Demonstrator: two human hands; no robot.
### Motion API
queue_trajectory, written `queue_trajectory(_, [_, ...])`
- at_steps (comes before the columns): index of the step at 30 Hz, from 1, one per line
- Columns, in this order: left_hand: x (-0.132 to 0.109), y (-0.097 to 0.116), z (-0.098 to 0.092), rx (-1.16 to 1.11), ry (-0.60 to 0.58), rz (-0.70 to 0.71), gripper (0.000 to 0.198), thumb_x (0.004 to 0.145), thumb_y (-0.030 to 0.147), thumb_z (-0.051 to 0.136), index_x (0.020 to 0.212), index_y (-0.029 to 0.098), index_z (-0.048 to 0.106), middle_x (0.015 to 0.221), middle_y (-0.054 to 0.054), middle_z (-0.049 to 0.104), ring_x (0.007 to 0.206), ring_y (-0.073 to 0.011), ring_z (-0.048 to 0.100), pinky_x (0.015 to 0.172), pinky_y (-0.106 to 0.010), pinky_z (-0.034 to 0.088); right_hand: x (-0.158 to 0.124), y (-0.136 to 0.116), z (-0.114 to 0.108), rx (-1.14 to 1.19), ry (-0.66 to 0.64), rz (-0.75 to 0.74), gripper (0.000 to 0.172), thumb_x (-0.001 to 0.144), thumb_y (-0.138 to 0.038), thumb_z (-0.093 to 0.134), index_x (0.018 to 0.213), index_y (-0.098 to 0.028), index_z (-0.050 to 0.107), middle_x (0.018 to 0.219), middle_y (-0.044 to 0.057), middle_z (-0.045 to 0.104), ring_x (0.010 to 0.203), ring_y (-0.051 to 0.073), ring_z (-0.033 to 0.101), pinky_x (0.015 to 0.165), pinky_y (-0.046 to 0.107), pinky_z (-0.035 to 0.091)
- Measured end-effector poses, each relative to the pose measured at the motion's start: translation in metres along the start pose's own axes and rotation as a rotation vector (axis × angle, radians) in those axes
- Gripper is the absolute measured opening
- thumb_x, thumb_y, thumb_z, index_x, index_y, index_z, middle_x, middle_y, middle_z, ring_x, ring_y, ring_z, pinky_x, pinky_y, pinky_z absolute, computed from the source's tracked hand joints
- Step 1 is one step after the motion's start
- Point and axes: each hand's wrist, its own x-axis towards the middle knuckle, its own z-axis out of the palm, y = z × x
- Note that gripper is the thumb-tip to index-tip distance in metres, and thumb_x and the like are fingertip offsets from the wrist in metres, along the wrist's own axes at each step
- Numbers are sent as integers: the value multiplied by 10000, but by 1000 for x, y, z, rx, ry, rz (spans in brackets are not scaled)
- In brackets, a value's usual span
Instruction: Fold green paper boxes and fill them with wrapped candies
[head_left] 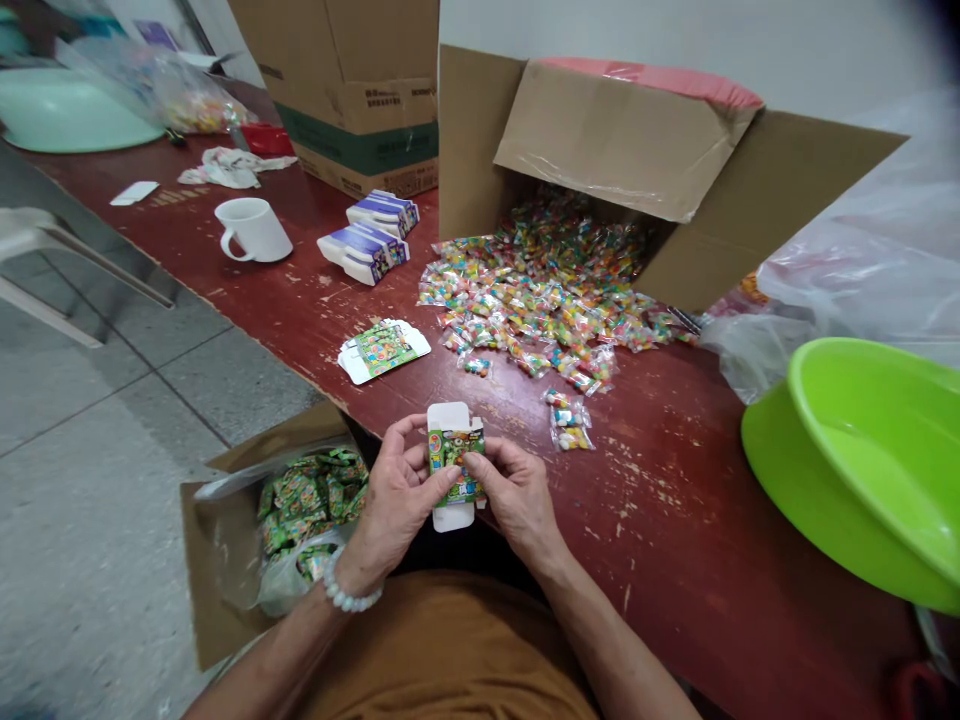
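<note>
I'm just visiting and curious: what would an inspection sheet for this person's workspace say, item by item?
Surface: red tabletop, scuffed, with pale worn patches.
Things in use: small green carton, white flaps out at both ends; stack of flat cartons; clear packets of colourful pieces, spread from an open cardboard box.
Clutter: white mug, crumpled cloth, bright green basin.
Hands: left hand and right hand both hold the small green carton.
Cables: nothing seen.
Surroundings: grey floor; pale stool, partly in view; floor box of green packets, beside the left forearm.
</note>
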Motion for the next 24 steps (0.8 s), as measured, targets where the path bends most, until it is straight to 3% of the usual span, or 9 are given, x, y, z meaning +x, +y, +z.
queue_trajectory(3, [-2, -3, 2, 69, 31, 61, 756, 774, 264, 793, 1368, 268, 326, 945, -12, 726, 786, -151, 712, 698, -246, 580, 1, 0, 1, -56, 24, -23, 263, 880, -355, 669, 1092, -208, 718, 1006, 44, 760, 850, 198, 690, 751, 301, 553])
queue_trajectory(5, [-4, -3, 2, 107, 24, 68, 765, 811, 286, 757, 1426, 292, 302, 943, -4, 715, 750, -136, 698, 671, -228, 566, 0, 0, 2, -46, 43, -44, 409, 897, -351, 647, 1286, -232, 611, 1055, 50, 741, 902, 201, 689, 776, 307, 556])
queue_trajectory(8, [-6, -2, 1, 144, -16, 58, 685, 840, 297, 728, 1430, 286, 381, 1135, -54, 689, 901, -153, 691, 761, -238, 560, -1, 2, 3, 2, 39, -88, 540, 905, -332, 639, 1412, -269, 467, 1060, 45, 720, 921, 190, 682, 806, 315, 554])
queue_trajectory(12, [-3, 1, -4, 187, -81, 5, 580, 834, 289, 732, 1345, 230, 466, 1124, -67, 681, 921, -158, 664, 801, -251, 542, -1, 4, -1, -34, -9, -161, 387, 906, -321, 647, 1288, -298, 593, 1234, 42, 665, 1063, 198, 638, 912, 327, 513])
queue_trajectory(14, [-1, 2, -7, 178, -132, -40, 518, 825, 288, 743, 1268, 217, 485, 1037, -50, 685, 858, -149, 651, 768, -255, 538, 2, 2, -6, -66, -8, -159, 301, 910, -332, 646, 1208, -289, 652, 1159, 35, 686, 1015, 194, 639, 888, 324, 507])
queue_trajectory(17, [2, 4, -11, 165, -237, -85, 358, 847, 295, 724, 1129, 202, 523, 992, -34, 665, 863, -145, 624, 767, -255, 517, 9, -6, -15, -144, 25, -163, 131, 886, -347, 676, 894, -230, 735, 967, 28, 691, 917, 183, 631, 854, 314, 485])
queue_trajectory(19, [3, 6, -12, 194, -311, -92, 257, 886, 309, 683, 1070, 192, 547, 979, -29, 652, 873, -140, 606, 776, -250, 495, 14, -12, -18, -141, -18, -98, 198, 837, -351, 728, 714, -198, 703, 893, 28, 689, 853, 178, 630, 823, 316, 483])
queue_trajectory(22, [5, 8, -10, 249, -374, -87, 200, 920, 326, 641, 1042, 185, 569, 982, -26, 648, 886, -136, 593, 792, -248, 474, 19, -18, -18, 3, -48, 68, 198, 738, -338, 815, 779, -201, 679, 777, -4, 685, 707, 153, 624, 704, 294, 493])
queue_trajectory(24, [6, 10, -9, 231, -382, -85, 201, 920, 333, 643, 1039, 187, 572, 999, -25, 654, 905, -138, 594, 806, -250, 474, 20, -18, -16, 111, 1, 96, 370, 674, -303, 861, 974, -235, 656, 716, -51, 657, 657, 135, 618, 659, 265, 491])
